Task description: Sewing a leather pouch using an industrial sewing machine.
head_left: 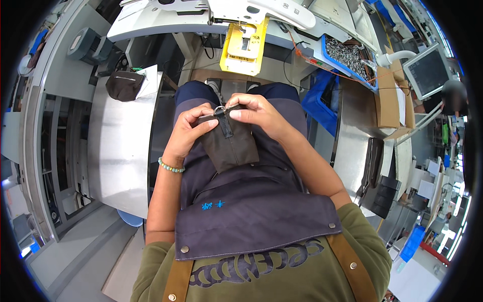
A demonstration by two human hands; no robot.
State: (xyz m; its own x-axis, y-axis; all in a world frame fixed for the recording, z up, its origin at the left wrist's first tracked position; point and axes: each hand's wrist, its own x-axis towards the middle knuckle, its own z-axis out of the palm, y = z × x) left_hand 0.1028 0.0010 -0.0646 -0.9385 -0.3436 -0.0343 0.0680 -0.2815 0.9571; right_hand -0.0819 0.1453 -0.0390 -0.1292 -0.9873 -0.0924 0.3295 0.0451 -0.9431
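Observation:
A dark brown fabric pouch [232,150] hangs in front of my lap, gripped at its top edge by both hands. My left hand [192,127] pinches the top left corner, thumb in front. On the other side my right hand [256,111] has thumb and fingers closed on the top edge. Between the two thumbs a metal ring [218,110] stands up at the rim. Below it a short black strap tab [225,127] lies down the pouch's face. The fingertips behind the fabric are hidden.
Ahead is a white sewing machine [282,12] with a yellow plate [244,49]. A blue tray [324,48] of metal rings sits right of it. Another brown pouch [123,86] lies on the left steel table [118,156]. Black pieces [373,163] and a cardboard box [390,95] are right.

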